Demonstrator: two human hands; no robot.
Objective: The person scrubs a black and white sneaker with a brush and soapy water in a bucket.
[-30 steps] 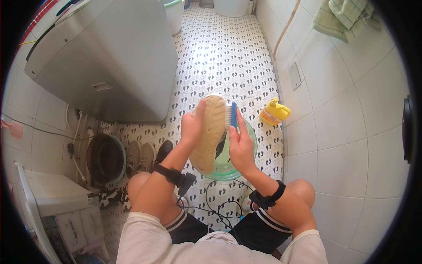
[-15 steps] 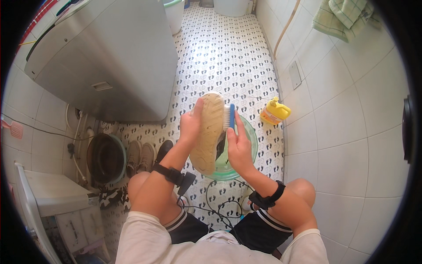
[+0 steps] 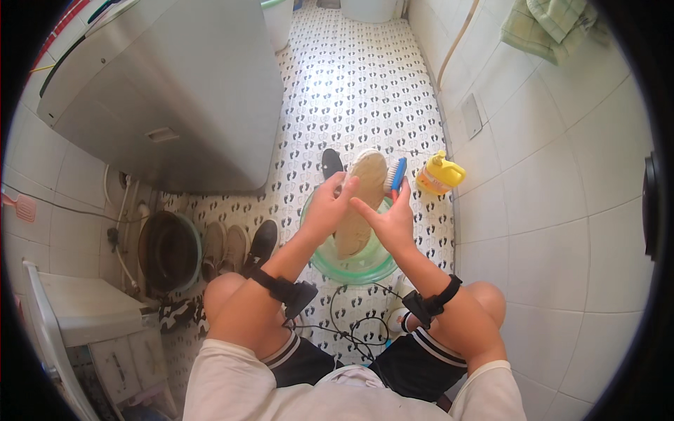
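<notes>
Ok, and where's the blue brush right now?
In the head view, the blue brush is right of centre, held in the right hand, between the tan shoe sole and the yellow bottle.

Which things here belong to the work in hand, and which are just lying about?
In use:
- shoe in left hand
- brush in right hand
- green basin below
- perhaps yellow bottle

Merely nearby:
- beige shoes
- dark basin
- hanging towel
</notes>
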